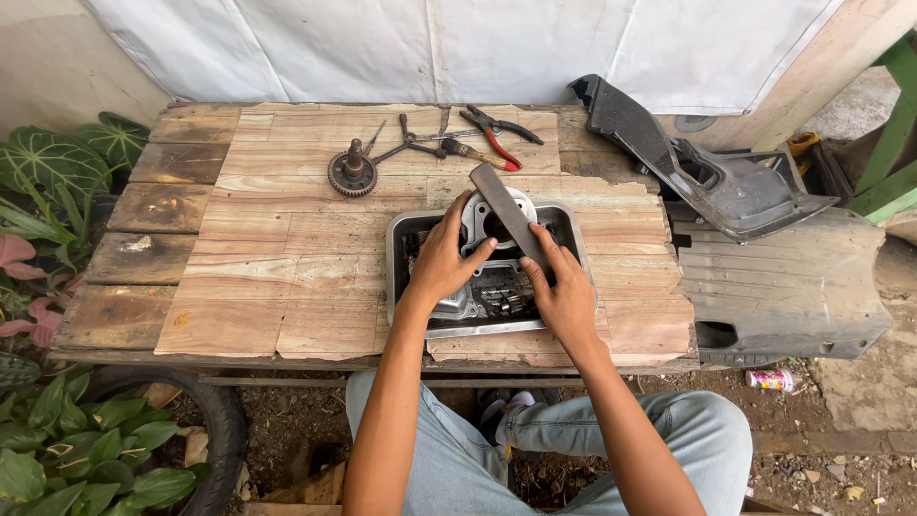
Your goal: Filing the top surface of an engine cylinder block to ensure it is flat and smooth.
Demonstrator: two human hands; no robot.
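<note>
A flat file (pixel 509 219) is gripped by right-hand (pixel 565 296) fingers across the cylinder (pixel 494 227) steadied by left-hand (pixel 441 263) fingers in the tray (pixel 396 250); filing appears underway, unfinished.

Wooden table (pixel 258 287), metal tray (pixel 406 229), gear (pixel 352 173), pliers (pixel 497 134)

A small pink-and-white package (pixel 772 380), maybe a wrapper, lies on the ground at right.

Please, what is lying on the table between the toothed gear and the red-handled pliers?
In the head view, between the toothed gear and the red-handled pliers lie several small dark hand tools, their metal shafts crossing one another.
</note>
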